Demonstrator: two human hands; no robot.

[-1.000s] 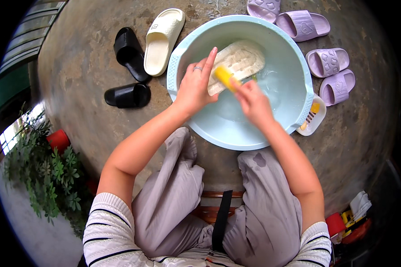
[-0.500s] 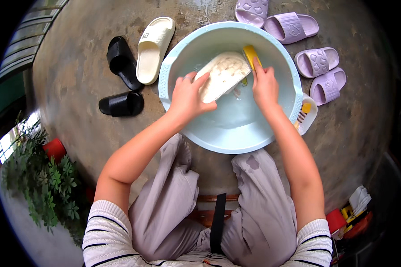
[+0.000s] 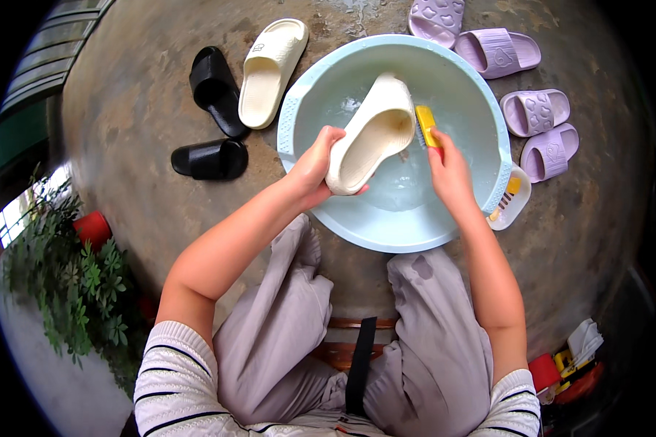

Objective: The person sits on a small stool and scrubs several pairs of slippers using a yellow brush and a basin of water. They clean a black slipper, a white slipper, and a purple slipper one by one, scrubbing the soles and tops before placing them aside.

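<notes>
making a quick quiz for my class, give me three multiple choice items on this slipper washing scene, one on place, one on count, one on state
1. Where does the second cream slipper lie?
A. on the ground left of the basin
B. inside the basin
C. on the person's lap

2. How many purple slippers are on the ground?
A. two
B. four
C. six

3. What is the left hand doing?
A. resting flat on the knee
B. gripping a cream slipper over the water
C. holding a black slipper

Answers:
1 A, it lies on the concrete beside the black slippers, outside the light blue basin.
2 B, four lie to the right of the basin and above it.
3 B, its fingers close on the held cream slipper while the right hand holds a yellow brush.
</notes>
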